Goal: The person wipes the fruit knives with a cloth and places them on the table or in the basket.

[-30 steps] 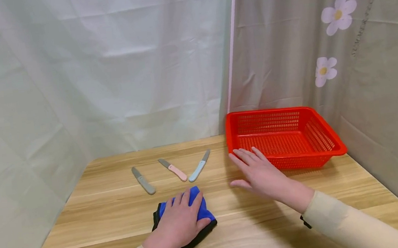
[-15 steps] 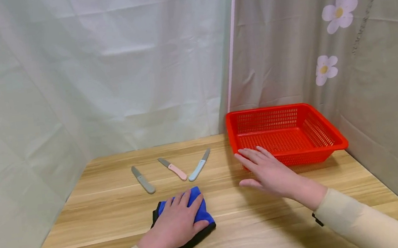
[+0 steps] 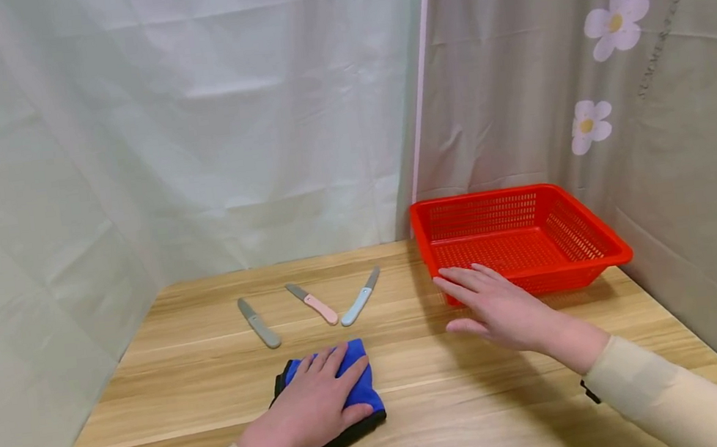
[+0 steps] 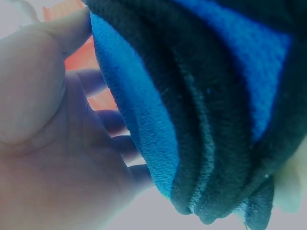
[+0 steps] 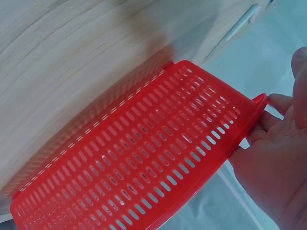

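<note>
As the left hand (image 3: 310, 410) rests spread on the blue cloth (image 3: 364, 389), the right hand (image 3: 504, 310), also spread, touches the red basket (image 3: 567, 278)!

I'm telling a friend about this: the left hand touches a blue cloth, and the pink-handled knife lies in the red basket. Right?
No: the pink-handled knife lies on the table, outside the red basket, as the head view shows. The left hand does touch a blue cloth.
</note>
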`<state>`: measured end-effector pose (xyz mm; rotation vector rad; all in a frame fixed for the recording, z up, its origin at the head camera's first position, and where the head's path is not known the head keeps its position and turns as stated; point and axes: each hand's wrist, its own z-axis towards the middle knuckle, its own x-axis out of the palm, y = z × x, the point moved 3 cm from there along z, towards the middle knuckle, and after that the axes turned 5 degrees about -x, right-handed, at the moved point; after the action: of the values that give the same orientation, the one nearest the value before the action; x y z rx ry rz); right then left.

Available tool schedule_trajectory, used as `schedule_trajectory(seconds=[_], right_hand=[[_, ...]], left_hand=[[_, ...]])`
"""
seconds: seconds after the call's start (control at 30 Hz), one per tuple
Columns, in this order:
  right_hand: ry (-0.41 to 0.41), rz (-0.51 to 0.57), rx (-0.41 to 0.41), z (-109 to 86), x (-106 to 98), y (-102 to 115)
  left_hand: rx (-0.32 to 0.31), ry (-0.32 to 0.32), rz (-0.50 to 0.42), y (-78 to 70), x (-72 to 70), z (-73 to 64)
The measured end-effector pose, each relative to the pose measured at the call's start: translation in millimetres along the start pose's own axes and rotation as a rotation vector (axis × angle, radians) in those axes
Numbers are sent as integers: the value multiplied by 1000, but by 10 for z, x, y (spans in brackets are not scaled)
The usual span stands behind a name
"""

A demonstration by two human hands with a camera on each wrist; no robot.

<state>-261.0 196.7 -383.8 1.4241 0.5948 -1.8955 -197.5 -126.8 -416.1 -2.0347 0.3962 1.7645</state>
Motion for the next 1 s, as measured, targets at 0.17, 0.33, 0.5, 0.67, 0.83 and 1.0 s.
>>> schedule_trajectory(seconds=[0.17,0.33,0.5,0.67,0.83,1.0], right_hand=[[-22,-11,-17,-19,-16,-16],[-48,-9,-16,6,-17,-4],[-55,-39,6,56,-4,35],[-84,-102,46,159,-26,116],[-82,-157,51,300,-13,270],[-105,-187,6,424,42,453]], left_hand=[[18,11,-4,42,-31,6],[-7,-40,-21,40,-89,39],[-71,-181,10,8,-130,73],[-154,-219,60,-15,-122,126],[-194,-173,98,-44,-79,165],[-214,-112,91,-69,-51,176]])
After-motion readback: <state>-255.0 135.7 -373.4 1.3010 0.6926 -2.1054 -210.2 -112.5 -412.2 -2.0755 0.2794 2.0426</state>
